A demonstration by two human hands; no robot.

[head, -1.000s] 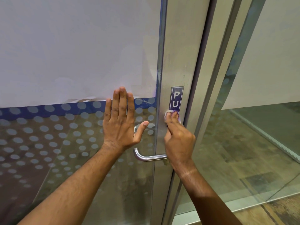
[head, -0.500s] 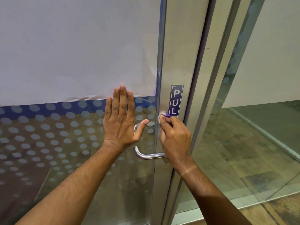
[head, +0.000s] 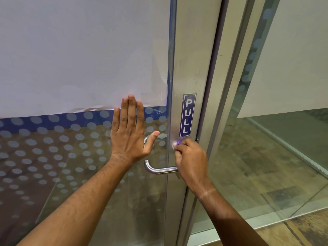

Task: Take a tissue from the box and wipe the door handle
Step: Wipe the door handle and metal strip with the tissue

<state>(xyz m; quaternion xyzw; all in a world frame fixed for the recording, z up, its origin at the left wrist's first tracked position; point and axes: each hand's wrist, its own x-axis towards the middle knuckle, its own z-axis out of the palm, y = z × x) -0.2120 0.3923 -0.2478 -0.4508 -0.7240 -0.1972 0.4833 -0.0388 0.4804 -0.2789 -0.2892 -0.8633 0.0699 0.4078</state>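
A curved steel door handle (head: 156,170) is fixed to the metal stile of a glass door; its lower bar shows, its upper part sits behind my left hand. My left hand (head: 130,132) lies flat against the glass with straight fingers, thumb out toward the handle's top. My right hand (head: 190,160) pinches a small crumpled tissue (head: 176,144), white with a purple tint, against the stile just under the blue PULL sign (head: 188,115). Most of the tissue is hidden inside the fingers. No tissue box is in view.
The glass door panel (head: 71,166) carries a dotted frosted film and white paper above. The metal door frame (head: 221,103) runs along the stile's right edge. Beyond it is another glass panel (head: 266,157) and a wooden floor (head: 305,229).
My right hand with the tissue slid down off the PULL sign, which now shows all its letters. My left hand stayed flat on the glass.
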